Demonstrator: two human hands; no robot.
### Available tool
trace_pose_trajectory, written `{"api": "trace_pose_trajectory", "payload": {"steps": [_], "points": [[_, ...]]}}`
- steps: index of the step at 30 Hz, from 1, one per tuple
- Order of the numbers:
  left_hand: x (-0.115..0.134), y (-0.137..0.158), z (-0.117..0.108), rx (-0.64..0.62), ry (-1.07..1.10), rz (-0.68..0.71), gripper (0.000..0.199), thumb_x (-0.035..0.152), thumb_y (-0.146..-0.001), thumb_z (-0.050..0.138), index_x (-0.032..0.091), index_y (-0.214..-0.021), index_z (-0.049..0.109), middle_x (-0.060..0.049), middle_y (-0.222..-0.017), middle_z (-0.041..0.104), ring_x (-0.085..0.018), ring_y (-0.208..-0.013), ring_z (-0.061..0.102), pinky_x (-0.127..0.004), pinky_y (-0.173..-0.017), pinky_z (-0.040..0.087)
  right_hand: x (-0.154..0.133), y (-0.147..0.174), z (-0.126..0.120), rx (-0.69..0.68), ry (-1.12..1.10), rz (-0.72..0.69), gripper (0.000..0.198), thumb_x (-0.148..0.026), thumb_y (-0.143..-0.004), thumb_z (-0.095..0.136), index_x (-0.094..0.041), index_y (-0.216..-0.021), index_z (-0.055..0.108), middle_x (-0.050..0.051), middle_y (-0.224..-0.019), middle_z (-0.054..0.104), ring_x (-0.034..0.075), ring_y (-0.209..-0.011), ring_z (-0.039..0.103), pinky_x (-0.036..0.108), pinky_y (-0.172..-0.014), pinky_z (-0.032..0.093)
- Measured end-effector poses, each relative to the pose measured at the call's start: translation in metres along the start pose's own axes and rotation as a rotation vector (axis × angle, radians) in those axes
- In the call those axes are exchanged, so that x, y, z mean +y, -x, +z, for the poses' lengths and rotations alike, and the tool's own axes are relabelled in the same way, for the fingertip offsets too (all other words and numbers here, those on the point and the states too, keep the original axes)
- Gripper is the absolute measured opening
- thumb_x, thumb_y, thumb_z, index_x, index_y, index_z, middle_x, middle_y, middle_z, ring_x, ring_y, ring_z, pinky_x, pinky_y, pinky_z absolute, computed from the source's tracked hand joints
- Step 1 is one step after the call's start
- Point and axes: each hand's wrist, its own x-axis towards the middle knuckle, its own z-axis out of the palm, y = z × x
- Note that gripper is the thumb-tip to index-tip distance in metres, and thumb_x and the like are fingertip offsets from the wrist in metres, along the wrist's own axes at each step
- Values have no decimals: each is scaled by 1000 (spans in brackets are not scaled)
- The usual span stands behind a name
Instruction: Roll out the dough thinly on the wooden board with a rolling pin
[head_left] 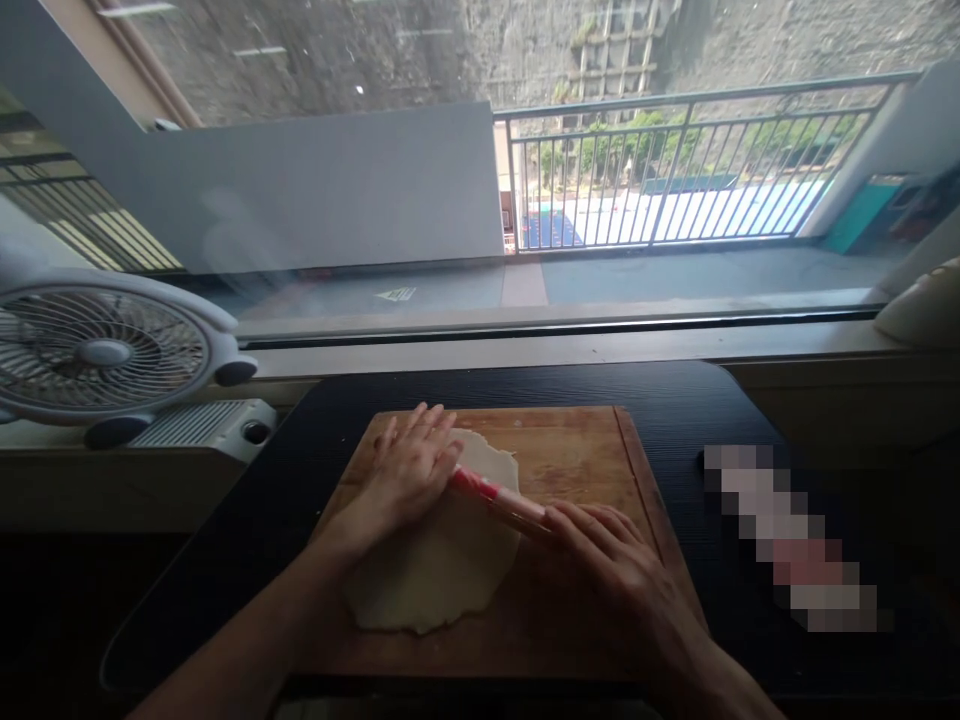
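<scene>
A flat, rolled-out sheet of dough [427,570] with an uneven edge lies on a wooden board [570,455]. Across its upper part runs a slim red-and-white rolling pin [499,497], slanting down to the right. My left hand [415,455] lies over the pin's upper left end, palm down, fingers stretched and spread. On the lower right end rests my right hand [611,550], its fingers extended forward over the pin. Both palms hide the pin's ends, and my left forearm covers part of the dough's left side.
The board sits on a black table [667,400] before a wide window. A pixelated long object [791,540] lies at the table's right. To the left, a white fan [105,350] stands on the ledge. Beyond the glass is a metal railing [690,180].
</scene>
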Motion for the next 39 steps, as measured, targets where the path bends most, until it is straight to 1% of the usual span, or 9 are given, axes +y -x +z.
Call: {"api": "trace_pose_trajectory", "payload": {"steps": [5,7,9,16,19,26,29,35,39], "points": [[35,-90,-3,-109,80,-77,60,50,-93,16,19,-139,39,-4,-147,38,-25,-139,22,-56,-110,14,19,-16,2,93,122,196,35,-21,-95,40,-21,-128,51,8,-117,62,23,-107,56,41,-91,47],[42,-104,-6,-130,112,-84,62,52,-92,16,18,-139,38,-4,-147,38,-25,-139,22,-56,-110,15,20,-17,1,78,160,221,35,-21,-95,40,-20,-128,51,9,-117,62,24,-107,55,41,-91,46],[39,-93,-7,-106,112,-78,61,51,-92,16,18,-138,40,-4,-146,39,-24,-139,22,-54,-111,14,16,-12,1,56,162,195,37,-19,-94,41,-19,-131,48,9,-120,61,24,-110,53,41,-92,46],[1,33,-5,19,22,-1,60,47,-93,17,17,-143,33,-4,-150,31,-21,-141,17,-46,-114,10,-9,15,8,30,16,-11,51,-11,-92,40,-18,-142,32,10,-130,53,23,-113,51,40,-92,45],[4,16,-4,-11,12,-14,60,46,-93,15,16,-142,34,-5,-150,32,-21,-142,16,-46,-114,10,-4,9,7,30,12,38,43,-16,-94,41,-18,-137,40,10,-122,59,22,-106,54,38,-88,47],[48,-108,-7,-171,102,-113,63,55,-91,17,21,-140,37,-6,-148,36,-25,-139,22,-55,-110,17,17,-15,6,105,190,230,36,-19,-93,44,-16,-129,49,10,-116,61,24,-104,54,41,-89,46],[42,-90,-6,-137,99,-110,62,53,-92,17,20,-140,38,-6,-147,37,-24,-140,22,-54,-111,15,10,-6,7,98,176,151,44,-14,-92,42,-18,-136,43,10,-125,56,24,-111,50,41,-92,46],[-2,4,5,-3,-3,-12,60,48,-94,15,18,-139,39,-5,-149,34,-22,-141,20,-49,-113,14,-7,16,6,31,46,-25,50,-12,-92,42,-20,-141,37,9,-135,50,24,-116,47,41,-95,43],[12,-31,4,-44,9,-62,62,48,-93,14,15,-141,36,-7,-148,35,-23,-140,22,-51,-112,14,1,-1,4,68,33,67,40,-17,-93,44,-18,-133,46,8,-121,60,23,-106,53,39,-90,45]]}}
